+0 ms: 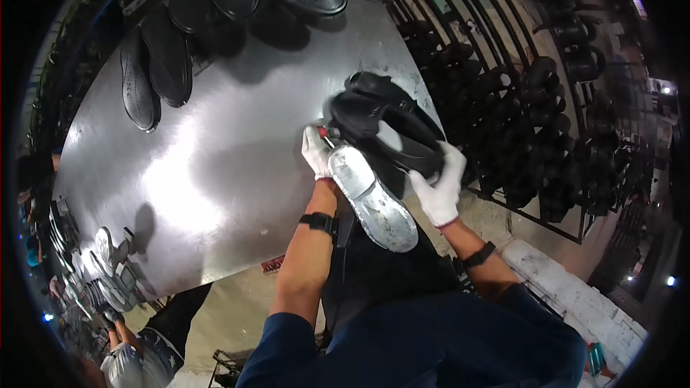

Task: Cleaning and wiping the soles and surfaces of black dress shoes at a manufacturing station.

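Black shoe is right of center in the head view, close to the curved right edge of the desk. I'd guess it's light, bendy up top, firmer underneath, not too slippery; the rim at its lower-right end looks like a decent hold. Right hand has its grip spread wide around that end, left hand is curled around a small red-handled tool by the silver sole-shaped form. Racked shoes crowd the right; desk surface stretches left.
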Action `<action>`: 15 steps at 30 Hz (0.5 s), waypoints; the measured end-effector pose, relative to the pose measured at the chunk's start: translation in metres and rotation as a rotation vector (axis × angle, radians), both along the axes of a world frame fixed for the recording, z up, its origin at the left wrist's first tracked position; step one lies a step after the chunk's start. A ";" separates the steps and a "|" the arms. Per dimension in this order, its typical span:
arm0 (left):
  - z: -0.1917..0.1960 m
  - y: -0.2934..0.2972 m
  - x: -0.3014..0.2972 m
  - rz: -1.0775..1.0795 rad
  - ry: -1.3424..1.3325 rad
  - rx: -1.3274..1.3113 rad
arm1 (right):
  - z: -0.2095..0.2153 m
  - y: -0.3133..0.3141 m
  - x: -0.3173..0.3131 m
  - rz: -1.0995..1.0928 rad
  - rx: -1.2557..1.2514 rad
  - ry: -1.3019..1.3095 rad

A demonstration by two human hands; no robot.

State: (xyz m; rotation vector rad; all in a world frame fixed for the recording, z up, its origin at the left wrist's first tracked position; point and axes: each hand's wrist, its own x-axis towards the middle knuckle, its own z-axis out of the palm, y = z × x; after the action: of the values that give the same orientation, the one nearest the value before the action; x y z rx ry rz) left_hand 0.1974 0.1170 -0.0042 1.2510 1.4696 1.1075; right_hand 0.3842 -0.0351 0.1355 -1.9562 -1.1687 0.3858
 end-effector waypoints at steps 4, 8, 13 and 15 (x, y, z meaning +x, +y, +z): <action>-0.011 -0.038 -0.027 -0.068 -0.297 -0.230 | -0.010 0.022 0.016 0.448 -0.012 -0.287; 0.071 -0.133 -0.041 -0.092 -0.521 -0.611 | -0.009 0.078 0.040 0.332 -0.306 -0.406; 0.092 -0.115 -0.005 0.051 -1.134 -0.596 | -0.099 0.141 0.019 0.472 -0.607 -0.514; 0.067 -0.101 -0.022 0.228 -1.183 -0.540 | -0.093 0.144 0.002 0.517 -0.549 -0.483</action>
State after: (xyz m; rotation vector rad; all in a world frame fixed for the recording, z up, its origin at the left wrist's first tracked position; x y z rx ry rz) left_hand 0.1759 0.0165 0.0626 -0.0452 0.8519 1.1519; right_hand 0.3861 0.1089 0.0427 -2.2611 -2.0714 0.5629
